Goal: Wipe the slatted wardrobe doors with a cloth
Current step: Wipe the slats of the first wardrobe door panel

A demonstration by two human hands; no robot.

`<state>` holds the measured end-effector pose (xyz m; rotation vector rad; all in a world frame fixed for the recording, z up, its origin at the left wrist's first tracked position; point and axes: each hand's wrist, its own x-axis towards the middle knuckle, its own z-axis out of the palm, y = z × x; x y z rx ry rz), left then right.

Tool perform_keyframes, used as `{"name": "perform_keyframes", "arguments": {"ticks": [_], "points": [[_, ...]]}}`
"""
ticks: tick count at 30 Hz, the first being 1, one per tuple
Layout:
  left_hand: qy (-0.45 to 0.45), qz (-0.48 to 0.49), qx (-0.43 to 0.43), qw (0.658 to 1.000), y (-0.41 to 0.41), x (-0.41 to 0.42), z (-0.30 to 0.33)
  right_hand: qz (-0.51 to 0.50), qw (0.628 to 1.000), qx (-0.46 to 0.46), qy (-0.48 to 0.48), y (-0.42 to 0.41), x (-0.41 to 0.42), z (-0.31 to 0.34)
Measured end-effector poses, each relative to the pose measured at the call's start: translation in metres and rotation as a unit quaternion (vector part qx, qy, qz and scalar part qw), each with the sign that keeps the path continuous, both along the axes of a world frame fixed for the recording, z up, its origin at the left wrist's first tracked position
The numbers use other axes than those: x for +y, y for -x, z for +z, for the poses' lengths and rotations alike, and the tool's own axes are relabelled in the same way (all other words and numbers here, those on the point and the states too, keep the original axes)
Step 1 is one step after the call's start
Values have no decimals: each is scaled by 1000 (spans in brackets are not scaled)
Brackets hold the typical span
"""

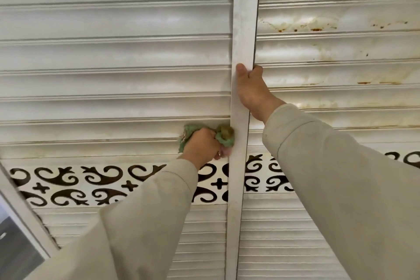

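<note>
Mid-wipe: my left hand (200, 143) has the green cloth (223, 136) bunched in a fist, pressed on the lowest wide slat of the left door (113, 57), right up against the centre post (242, 98). My right hand (251, 88) grips that post's edge, thumb in front, steadying it. Next, I'd guess, is the right door (341, 52): brown rusty stains on its slats will need firmer scrubbing. A black scrollwork band (91, 179) runs below, finer slats under it.
</note>
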<state>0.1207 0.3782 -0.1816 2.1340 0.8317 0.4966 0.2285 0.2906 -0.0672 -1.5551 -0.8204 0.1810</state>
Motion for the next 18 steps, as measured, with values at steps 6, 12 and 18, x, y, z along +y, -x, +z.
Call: {"name": "perform_keyframes", "arguments": {"ticks": [6, 12, 18], "points": [[130, -15, -284, 950, -14, -30, 68, 0, 1000, 15, -11, -4, 2, 0], [61, -57, -116, 990, -17, -25, 23, 1, 999, 39, -24, -6, 6, -1], [-17, -62, 36, 997, -16, -9, -27, -4, 999, 27, -47, -4, 9, -4]]}}
